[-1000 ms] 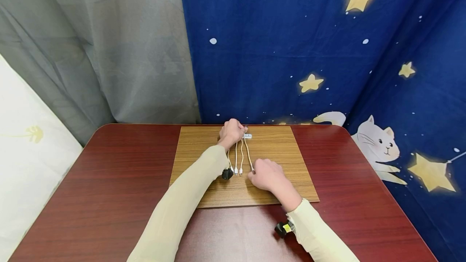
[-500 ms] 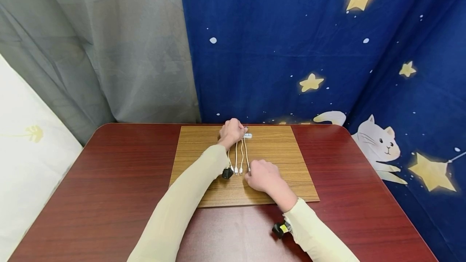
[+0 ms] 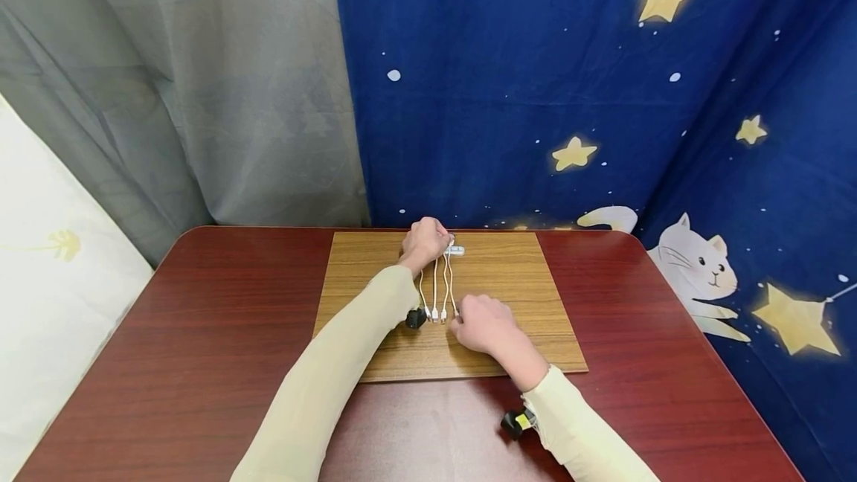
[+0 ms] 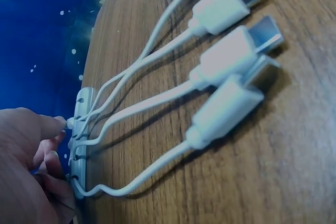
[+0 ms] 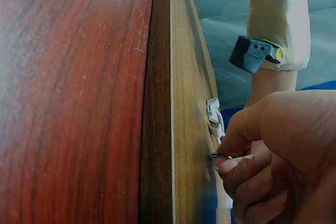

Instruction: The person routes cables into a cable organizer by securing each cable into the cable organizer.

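My left hand is at the far edge of the wooden board. Its thumb and fingers hold a white cable part behind a pale cable clip; the fingertips are partly hidden. White USB cables run through the clip's slots toward me, their metal-tipped plugs side by side on the board. My right hand is low over the board, right of the plugs. Its thumb and index finger pinch the plug end of the rightmost cable; in the right wrist view a dark metal tip shows between them.
The wood-grain board lies on a reddish-brown table, against its far edge. Behind hang a grey curtain and a blue star-patterned curtain. A black wrist camera sits by the right sleeve.
My right hand has shifted slightly left with the plug end, bringing the rightmost cable nearer the others and straighter. My left hand stays almost in place at the clip.
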Tool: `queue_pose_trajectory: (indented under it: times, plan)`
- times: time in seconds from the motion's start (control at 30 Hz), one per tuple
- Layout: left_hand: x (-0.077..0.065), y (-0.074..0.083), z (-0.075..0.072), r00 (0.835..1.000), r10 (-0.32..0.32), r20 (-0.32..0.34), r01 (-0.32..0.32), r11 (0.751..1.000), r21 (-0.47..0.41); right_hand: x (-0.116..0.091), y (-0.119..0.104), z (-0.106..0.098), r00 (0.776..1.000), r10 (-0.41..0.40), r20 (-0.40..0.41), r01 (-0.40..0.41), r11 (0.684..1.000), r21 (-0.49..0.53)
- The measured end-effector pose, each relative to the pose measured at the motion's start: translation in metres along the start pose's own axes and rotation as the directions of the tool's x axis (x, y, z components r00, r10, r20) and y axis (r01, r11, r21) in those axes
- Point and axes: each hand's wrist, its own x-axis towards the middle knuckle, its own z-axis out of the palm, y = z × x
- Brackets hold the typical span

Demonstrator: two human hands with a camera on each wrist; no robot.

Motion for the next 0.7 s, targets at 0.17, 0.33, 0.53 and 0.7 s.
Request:
queue_pose_trajectory:
  times: [0.17, 0.33, 0.53, 0.7]
  plan:
    - [-0.001, -0.008, -0.004, 1.0, 0.001, -0.021, -0.001, 0.999, -0.045, 0.001, 0.003, 0.0, 1.0, -0.017, -0.015, 0.017, 0.999, 0.029]
    - [-0.004, -0.016, -0.013, 1.0, 0.009, -0.028, -0.011, 0.996, -0.087, 0.002, 0.005, -0.003, 1.0, -0.015, -0.026, 0.016, 0.999, 0.04]
    - [-0.012, -0.025, -0.023, 0.999, 0.04, -0.017, -0.042, 0.992, -0.115, 0.002, 0.006, -0.007, 0.999, -0.017, -0.033, 0.019, 0.998, 0.052]
    - [-0.021, -0.031, -0.03, 0.996, 0.084, -0.012, -0.085, 0.989, -0.12, 0.003, 0.008, -0.01, 0.998, -0.027, -0.052, 0.03, 0.997, 0.066]
